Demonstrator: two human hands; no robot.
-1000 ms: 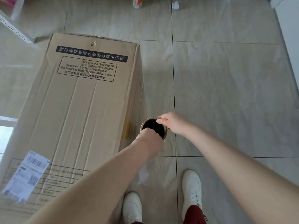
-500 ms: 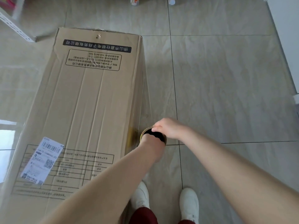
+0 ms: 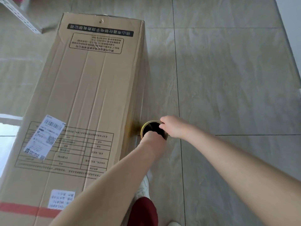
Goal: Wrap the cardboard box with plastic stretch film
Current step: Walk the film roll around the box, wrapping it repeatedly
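Both hands on film roll, right beside the box.

Nearest: dark red trouser leg (image 3: pixel 143 211) & white shoe (image 3: pixel 144 186) at bottom of view, on grey tiled floor (image 3: pixel 236 79). Above them, L hand (image 3: pixel 153 139) is closed over near rim of stretch film roll (image 3: pixel 150 126), fingers dipping into its dark core; R hand (image 3: pixel 172 127) is curled on far/right rim, thumb & fingertips pinching the edge. Roll is seen end-on, just beside the long cardboard box (image 3: pixel 91 95), near its right edge; can't tell if touching. Box lies flat on floor, running away from viewer, w/ white shipping label (image 3: pixel 44 136) on near-left, red tape strip (image 3: pixel 24 209) at near end, black printed text at far end. Farthest: white metal shelf rail (image 3: pixel 21 15), top-left corner.
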